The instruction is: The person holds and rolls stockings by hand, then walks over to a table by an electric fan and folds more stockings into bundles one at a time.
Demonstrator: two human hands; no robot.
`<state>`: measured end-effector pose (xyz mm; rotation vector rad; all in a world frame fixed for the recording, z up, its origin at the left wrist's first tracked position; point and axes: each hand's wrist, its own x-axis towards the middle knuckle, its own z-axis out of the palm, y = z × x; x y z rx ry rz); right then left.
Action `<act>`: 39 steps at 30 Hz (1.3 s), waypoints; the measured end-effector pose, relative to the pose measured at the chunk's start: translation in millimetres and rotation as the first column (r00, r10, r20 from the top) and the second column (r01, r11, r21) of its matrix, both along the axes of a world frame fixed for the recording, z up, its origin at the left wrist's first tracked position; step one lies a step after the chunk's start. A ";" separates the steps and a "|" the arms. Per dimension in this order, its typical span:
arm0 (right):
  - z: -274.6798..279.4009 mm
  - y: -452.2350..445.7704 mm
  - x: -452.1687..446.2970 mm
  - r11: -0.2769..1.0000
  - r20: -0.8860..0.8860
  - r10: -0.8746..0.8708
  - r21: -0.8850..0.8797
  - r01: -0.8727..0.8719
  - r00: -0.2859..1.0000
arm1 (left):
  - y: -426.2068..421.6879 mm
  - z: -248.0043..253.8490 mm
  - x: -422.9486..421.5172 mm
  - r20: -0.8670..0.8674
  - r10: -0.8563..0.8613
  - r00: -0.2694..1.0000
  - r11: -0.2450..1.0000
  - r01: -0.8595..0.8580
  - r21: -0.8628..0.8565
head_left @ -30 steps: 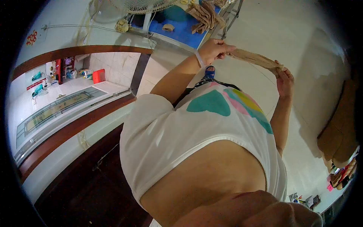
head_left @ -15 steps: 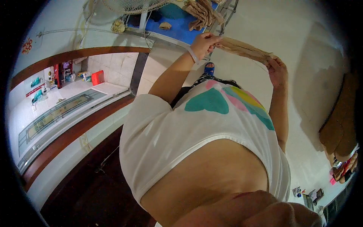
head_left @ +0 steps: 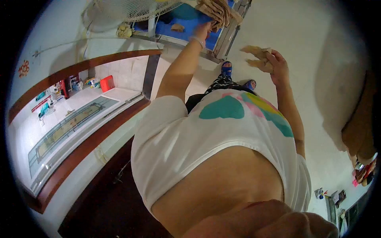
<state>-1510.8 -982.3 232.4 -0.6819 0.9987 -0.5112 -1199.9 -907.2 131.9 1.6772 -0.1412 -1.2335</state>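
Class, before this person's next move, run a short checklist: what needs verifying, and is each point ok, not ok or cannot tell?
1. Right hand gripping the tan cloth: ok, pinched at one end.
2. Cloth stretched flat between both hands: not ok, only the right hand holds it, and it is bunched with loose ends.
3. Left hand at the brown pile: ok, it is at the pile's near edge.
4. Left hand gripping a piece from the pile: cannot tell, the fingers are blurred.
5. Small tan piece on the blue surface apart from the pile: ok.
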 end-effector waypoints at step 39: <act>-28.5 7.8 -19.4 0.995 -0.105 -0.079 0.051 0.085 0.991 | 9.9 22.8 65.8 -0.148 0.283 0.948 0.743 -0.314 -0.591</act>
